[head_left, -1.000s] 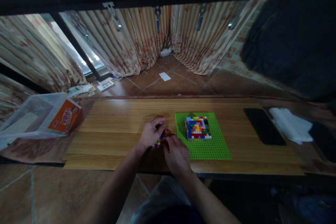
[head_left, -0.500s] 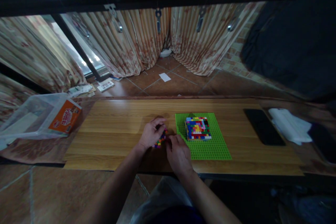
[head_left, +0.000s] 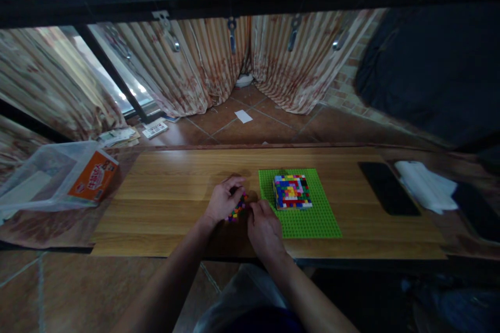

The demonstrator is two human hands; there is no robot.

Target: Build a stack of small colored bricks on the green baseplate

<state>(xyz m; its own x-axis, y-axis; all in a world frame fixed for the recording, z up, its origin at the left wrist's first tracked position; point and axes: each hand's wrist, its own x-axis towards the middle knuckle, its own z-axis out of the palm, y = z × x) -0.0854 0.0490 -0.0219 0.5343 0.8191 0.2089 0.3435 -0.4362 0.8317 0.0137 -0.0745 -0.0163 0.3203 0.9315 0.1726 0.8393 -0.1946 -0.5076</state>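
A small heap of loose, colourful toy bricks (head_left: pixel 235 213) lies on the wooden table, partly covered by my hands. My left hand (head_left: pixel 224 200) cups around the heap's far left side, its thumb and fingers apart and nothing visible gripped between them. At the heap's right edge is my right hand (head_left: pixel 265 223), its thumb and forefinger pinched together; whatever they hold is too small to make out. Just right of it, a green baseplate (head_left: pixel 312 226) lies flat, carrying a block built of multicoloured bricks (head_left: pixel 292 191).
A dark phone-like slab (head_left: pixel 388 187) lies at the table's right end, beside a white bundle (head_left: pixel 424 184). To the left stands a clear plastic box (head_left: pixel 50 166) with an orange label. The wooden table (head_left: pixel 167 187) has a metal bar beyond it.
The view has shifted slightly. Both hands stay at the brick heap in nearly the same pose, and the built block looks unchanged.
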